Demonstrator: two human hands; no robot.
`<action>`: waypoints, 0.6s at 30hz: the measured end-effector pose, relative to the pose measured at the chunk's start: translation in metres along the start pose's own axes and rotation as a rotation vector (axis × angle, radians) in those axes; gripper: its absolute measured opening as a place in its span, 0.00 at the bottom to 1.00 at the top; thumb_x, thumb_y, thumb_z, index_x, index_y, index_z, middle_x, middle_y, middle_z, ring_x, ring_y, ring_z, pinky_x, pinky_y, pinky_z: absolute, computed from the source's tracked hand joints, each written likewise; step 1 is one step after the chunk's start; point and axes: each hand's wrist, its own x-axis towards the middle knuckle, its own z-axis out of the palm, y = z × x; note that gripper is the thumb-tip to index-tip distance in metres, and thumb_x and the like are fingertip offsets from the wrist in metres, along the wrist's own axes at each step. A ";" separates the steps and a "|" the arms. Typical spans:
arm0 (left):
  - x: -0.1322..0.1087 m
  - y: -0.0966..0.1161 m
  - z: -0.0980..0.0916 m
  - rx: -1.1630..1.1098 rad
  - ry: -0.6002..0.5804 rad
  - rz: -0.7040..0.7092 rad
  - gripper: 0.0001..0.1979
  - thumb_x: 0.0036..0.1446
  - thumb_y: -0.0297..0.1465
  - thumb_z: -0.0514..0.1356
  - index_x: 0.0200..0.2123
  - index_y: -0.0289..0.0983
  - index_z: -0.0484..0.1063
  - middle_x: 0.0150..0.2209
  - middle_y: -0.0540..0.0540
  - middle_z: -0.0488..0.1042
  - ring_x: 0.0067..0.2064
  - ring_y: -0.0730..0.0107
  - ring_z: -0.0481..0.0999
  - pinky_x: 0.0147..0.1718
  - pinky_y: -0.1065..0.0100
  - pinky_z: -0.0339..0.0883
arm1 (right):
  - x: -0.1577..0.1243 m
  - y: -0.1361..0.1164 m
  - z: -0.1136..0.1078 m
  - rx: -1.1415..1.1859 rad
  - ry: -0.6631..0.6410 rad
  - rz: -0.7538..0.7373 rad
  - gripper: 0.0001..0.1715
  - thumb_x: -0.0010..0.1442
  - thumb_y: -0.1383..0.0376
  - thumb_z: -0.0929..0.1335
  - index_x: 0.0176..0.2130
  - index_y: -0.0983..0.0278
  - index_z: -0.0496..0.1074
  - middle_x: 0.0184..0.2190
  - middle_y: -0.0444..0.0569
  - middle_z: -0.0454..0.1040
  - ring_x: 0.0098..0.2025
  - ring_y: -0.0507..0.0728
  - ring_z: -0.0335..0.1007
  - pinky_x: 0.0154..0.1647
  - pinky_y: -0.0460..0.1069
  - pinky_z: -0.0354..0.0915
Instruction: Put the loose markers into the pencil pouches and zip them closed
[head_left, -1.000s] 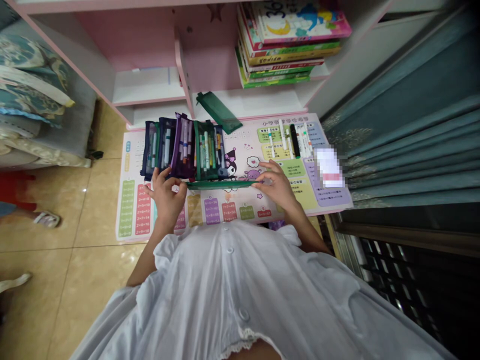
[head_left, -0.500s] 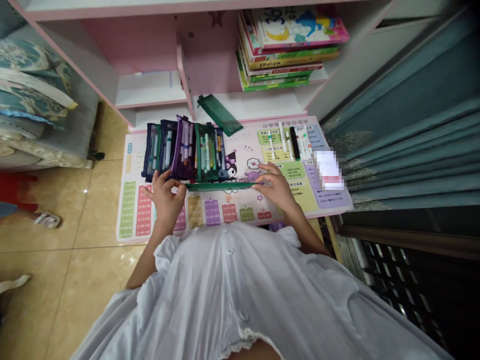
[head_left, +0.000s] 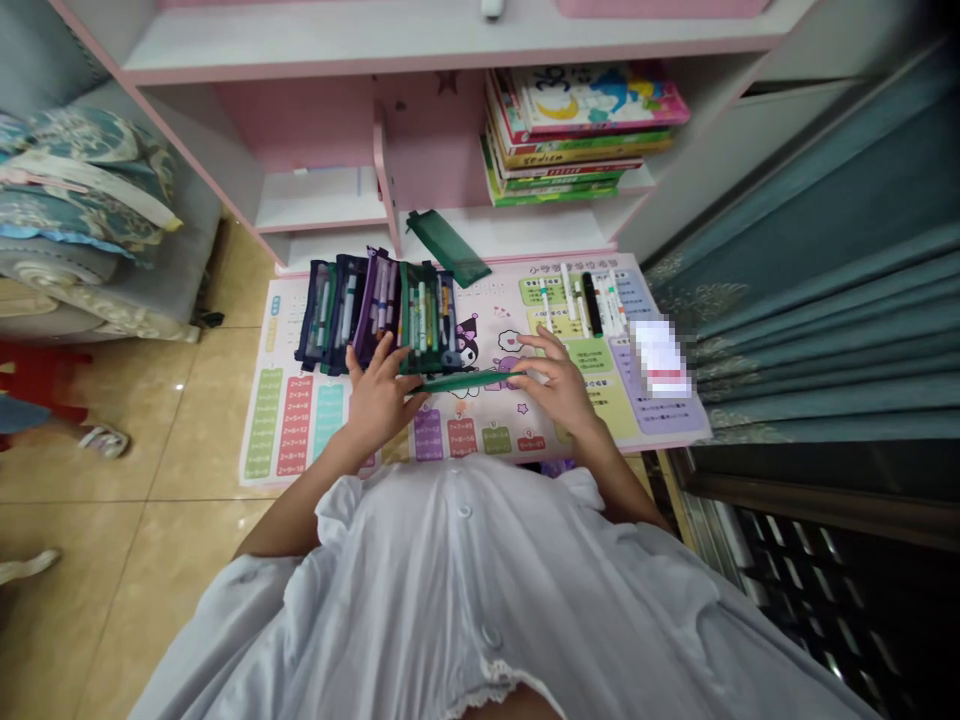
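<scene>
Two hands grasp a slim green pouch (head_left: 469, 381) above a printed multiplication mat (head_left: 480, 445).

Head view: the left hand (head_left: 379, 402) clasps the pouch's left end, and the right hand (head_left: 556, 385) pinches its right end. The pouch lies just below a row of mesh pencil pouches (head_left: 379, 320) packed with markers, with loose markers (head_left: 589, 305) to the right.

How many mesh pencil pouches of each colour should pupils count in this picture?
Navy mesh pouches: 3
Purple mesh pouch: 1
Green mesh pouches: 3
Total: 7
The pouches in the row overlap, so the navy count is a best reading.
</scene>
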 end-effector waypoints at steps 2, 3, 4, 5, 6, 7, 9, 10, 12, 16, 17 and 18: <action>0.002 0.000 0.001 -0.022 -0.010 0.069 0.08 0.60 0.35 0.63 0.30 0.41 0.81 0.58 0.40 0.76 0.70 0.38 0.61 0.65 0.24 0.33 | 0.005 -0.004 -0.001 0.011 0.019 -0.020 0.08 0.60 0.55 0.74 0.33 0.56 0.80 0.57 0.49 0.76 0.71 0.67 0.57 0.72 0.68 0.55; 0.003 0.000 0.000 -0.040 -0.002 0.096 0.10 0.61 0.35 0.62 0.29 0.41 0.80 0.57 0.41 0.77 0.69 0.39 0.62 0.66 0.25 0.33 | 0.009 -0.005 -0.001 0.016 0.038 -0.022 0.09 0.59 0.55 0.74 0.32 0.56 0.80 0.56 0.49 0.76 0.71 0.67 0.58 0.71 0.68 0.56; 0.003 0.000 -0.001 -0.059 0.017 0.111 0.11 0.61 0.35 0.61 0.29 0.40 0.80 0.57 0.41 0.77 0.69 0.40 0.62 0.66 0.26 0.32 | 0.013 -0.006 -0.001 0.020 0.064 -0.018 0.10 0.59 0.54 0.74 0.32 0.57 0.79 0.56 0.49 0.76 0.70 0.67 0.60 0.71 0.67 0.57; 0.004 0.000 -0.002 -0.077 0.044 0.111 0.11 0.62 0.35 0.60 0.28 0.40 0.79 0.56 0.42 0.78 0.69 0.41 0.62 0.67 0.27 0.32 | 0.018 -0.006 0.000 0.020 0.098 -0.009 0.11 0.59 0.53 0.74 0.32 0.57 0.78 0.56 0.50 0.76 0.69 0.66 0.61 0.70 0.67 0.58; 0.005 0.000 -0.004 -0.092 0.080 0.088 0.12 0.62 0.35 0.60 0.28 0.40 0.79 0.56 0.43 0.78 0.70 0.42 0.62 0.68 0.29 0.31 | 0.022 -0.006 0.001 0.016 0.134 0.006 0.12 0.59 0.52 0.73 0.33 0.57 0.78 0.55 0.50 0.76 0.68 0.66 0.62 0.70 0.67 0.59; 0.007 0.000 -0.006 -0.103 0.121 0.040 0.12 0.62 0.36 0.59 0.28 0.40 0.78 0.56 0.43 0.78 0.70 0.43 0.61 0.68 0.30 0.31 | 0.027 -0.005 0.003 0.006 0.170 0.025 0.12 0.60 0.51 0.73 0.34 0.57 0.78 0.55 0.51 0.76 0.68 0.66 0.63 0.70 0.66 0.59; 0.013 -0.002 -0.009 -0.119 0.207 -0.120 0.12 0.61 0.36 0.59 0.28 0.40 0.76 0.57 0.43 0.77 0.71 0.45 0.60 0.69 0.34 0.32 | 0.035 -0.003 0.007 -0.016 0.224 0.068 0.15 0.60 0.50 0.72 0.40 0.57 0.78 0.56 0.52 0.76 0.66 0.65 0.65 0.70 0.65 0.60; 0.018 -0.005 -0.010 -0.128 0.249 -0.218 0.11 0.61 0.35 0.59 0.28 0.40 0.75 0.57 0.43 0.77 0.71 0.46 0.59 0.70 0.35 0.34 | 0.038 -0.001 0.009 -0.025 0.237 0.085 0.16 0.60 0.50 0.72 0.43 0.56 0.78 0.56 0.53 0.75 0.66 0.65 0.65 0.70 0.65 0.60; 0.030 -0.012 -0.010 -0.156 0.321 -0.396 0.10 0.62 0.35 0.58 0.28 0.40 0.73 0.59 0.43 0.75 0.72 0.49 0.57 0.70 0.36 0.37 | 0.042 0.003 0.015 -0.036 0.229 0.109 0.18 0.61 0.50 0.71 0.45 0.57 0.78 0.56 0.54 0.75 0.65 0.65 0.66 0.69 0.65 0.60; 0.056 -0.028 -0.006 -0.226 0.409 -0.591 0.11 0.63 0.34 0.57 0.28 0.39 0.71 0.60 0.42 0.75 0.72 0.51 0.57 0.69 0.33 0.36 | 0.042 0.011 0.029 -0.056 0.155 0.128 0.14 0.60 0.52 0.72 0.41 0.58 0.78 0.56 0.54 0.75 0.66 0.66 0.64 0.69 0.65 0.59; 0.061 -0.031 -0.004 -0.242 0.409 -0.610 0.11 0.62 0.34 0.57 0.27 0.39 0.70 0.60 0.42 0.75 0.72 0.52 0.57 0.69 0.33 0.36 | 0.042 0.013 0.032 -0.064 0.140 0.132 0.13 0.60 0.53 0.72 0.40 0.58 0.79 0.56 0.54 0.75 0.66 0.66 0.64 0.69 0.65 0.59; 0.066 -0.034 -0.002 -0.255 0.407 -0.623 0.11 0.62 0.34 0.57 0.27 0.39 0.70 0.60 0.42 0.75 0.72 0.52 0.57 0.69 0.32 0.36 | 0.042 0.016 0.035 -0.074 0.125 0.139 0.13 0.59 0.53 0.72 0.39 0.58 0.79 0.56 0.54 0.75 0.66 0.66 0.64 0.68 0.65 0.60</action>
